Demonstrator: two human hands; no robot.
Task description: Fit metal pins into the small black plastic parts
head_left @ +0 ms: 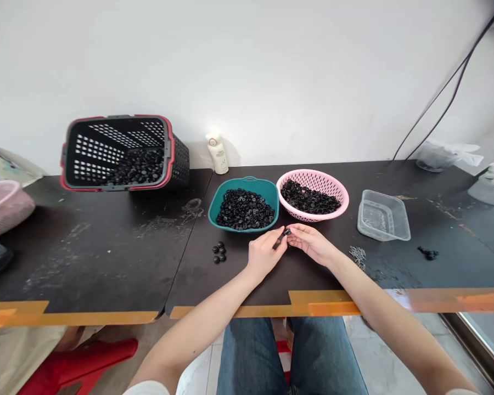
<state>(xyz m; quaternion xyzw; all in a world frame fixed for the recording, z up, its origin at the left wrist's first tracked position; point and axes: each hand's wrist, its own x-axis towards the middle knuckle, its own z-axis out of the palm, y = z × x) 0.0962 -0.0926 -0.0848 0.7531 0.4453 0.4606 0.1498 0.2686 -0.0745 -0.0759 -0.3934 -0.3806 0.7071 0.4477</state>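
Note:
My left hand (264, 254) and my right hand (309, 244) meet above the dark table top (247, 280), just in front of the bowls. Between their fingertips is a small black plastic part (282, 239), pinched by both hands, with its narrow stem pointing down and left. A teal plastic bowl (247, 184) heaped with small black parts stands just beyond my left hand. Beyond my right hand sits a pink perforated basket (313, 181), also holding black parts. Several black round pieces (219, 252) lie on the table to the left of my left hand.
A loose heap of small metal pieces (357, 255) and a black clump (427, 253) lie right of my hands. A transparent plastic tray (382, 215) stands at the right. A tipped black-and-red basket (119, 153) and a white bottle (218, 153) stand at the back.

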